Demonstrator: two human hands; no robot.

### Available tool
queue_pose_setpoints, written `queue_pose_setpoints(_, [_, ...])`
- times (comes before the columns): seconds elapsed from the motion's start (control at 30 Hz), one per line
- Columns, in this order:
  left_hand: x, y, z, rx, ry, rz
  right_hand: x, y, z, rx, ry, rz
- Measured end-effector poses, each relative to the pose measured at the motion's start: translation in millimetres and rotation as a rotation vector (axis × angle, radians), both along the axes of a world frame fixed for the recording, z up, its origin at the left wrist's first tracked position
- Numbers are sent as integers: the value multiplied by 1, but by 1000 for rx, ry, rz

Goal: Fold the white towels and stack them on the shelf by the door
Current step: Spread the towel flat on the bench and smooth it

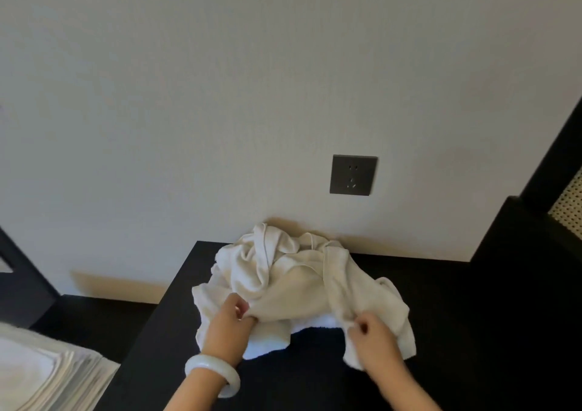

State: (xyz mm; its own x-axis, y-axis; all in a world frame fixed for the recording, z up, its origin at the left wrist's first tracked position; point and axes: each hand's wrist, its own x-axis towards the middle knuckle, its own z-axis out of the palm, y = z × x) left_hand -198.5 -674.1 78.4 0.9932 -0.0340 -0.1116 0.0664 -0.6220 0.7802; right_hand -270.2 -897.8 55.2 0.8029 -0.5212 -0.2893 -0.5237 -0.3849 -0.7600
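- a crumpled heap of white towels [277, 262] lies on a dark tabletop [315, 388], pushed up against a pale wall [220, 95].
- the left hand [230, 322], with a white bangle [212, 374] on its wrist, pinches the near edge of the top towel [299, 303] between curled fingers and thumb.
- the right hand [376, 339] pinches the same near edge further to the right, fingers curled round a fold of cloth.
- the stretch of edge between the two hands runs left to right, across the person's front. the rest of the towel trails away from both grips toward the wall, tangled into the heap.
- both hands sit at the near side of the heap, about equally close to it. to free this towel it would likely have to be lifted up and toward the person.
- a brighter white towel lies under the held one and may drag along with it.
- a stack of folded white cloth [44, 376] sits low at the left, well apart from the heap. it cannot be told whether it rests on the shelf.
- a dark wall socket [353, 175] is set in the wall above the heap.
- a dark cabinet [519, 268] with a woven cane panel [567, 209] stands at the right.
- no door can be made out.
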Motion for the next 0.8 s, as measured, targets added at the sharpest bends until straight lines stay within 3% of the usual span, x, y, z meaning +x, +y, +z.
queue_pose_setpoints(0.1, [1, 12, 44, -222, -155, 56, -7, -38, 39, 436, -400, -301])
queue_pose_setpoints(0.2, [1, 11, 95, -364, -346, 70, -14, -65, 95, 560, -696, -361])
queue_pose_setpoints(0.43, [5, -30, 188, -506, -663, -47, -2, -68, 185, 757, -935, -234])
queue_pose_setpoints(0.53, [22, -47, 204, -349, -742, -42, 9, -62, 194, 647, -925, -126])
queue_pose_setpoints(0.6, [42, -59, 184, -218, -572, -55, 21, -55, 175, 538, -782, -74])
queue_pose_setpoints(0.67, [56, -69, 146, -162, -252, -112, 28, -48, 140, 464, -621, -42])
queue_pose_setpoints(0.73, [54, -71, 105, -235, 67, -162, 26, -41, 101, 347, -474, -1])
queue_pose_setpoints(0.8, [41, -69, 73, -367, 256, -158, 17, -36, 69, 311, -371, 68])
